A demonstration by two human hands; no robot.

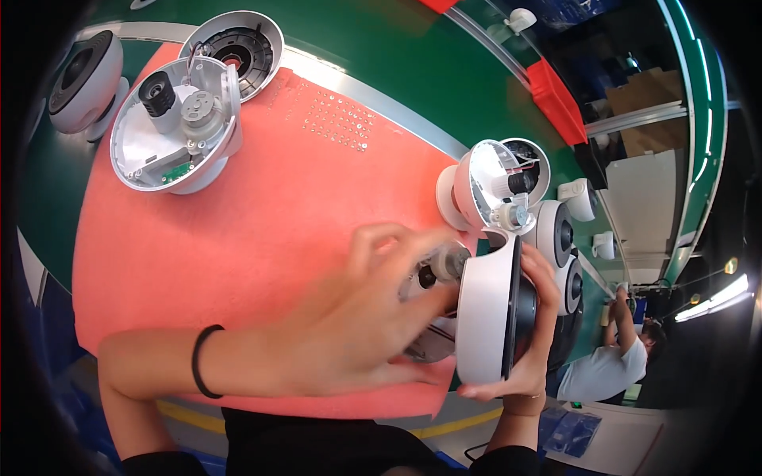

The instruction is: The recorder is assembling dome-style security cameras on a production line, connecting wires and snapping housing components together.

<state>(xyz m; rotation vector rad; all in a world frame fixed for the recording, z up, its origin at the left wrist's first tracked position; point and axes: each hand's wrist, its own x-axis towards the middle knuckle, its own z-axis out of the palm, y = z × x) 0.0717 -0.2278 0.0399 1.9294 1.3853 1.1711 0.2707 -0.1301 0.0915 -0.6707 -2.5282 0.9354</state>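
Note:
My right hand (538,333) grips a white round housing shell (482,321) with a black face, standing on edge, its fingers wrapped round the black side. My left hand (357,313), a little blurred, curls round an open device body (435,343) just left of the shell. A grey motor (451,262) shows by its fingertips. Most of that body is hidden behind the left hand, and whether it touches the shell I cannot tell. Beyond my hands stands another opened white device (486,186) with a lens and motor inside.
At the far left of the pink mat (262,206) sits an opened device (171,147), its cover (238,51) behind it. Small screws (337,119) lie in rows. Closed white devices (553,230) stand at right. A red bin (556,99) and a co-worker (607,369) are farther off.

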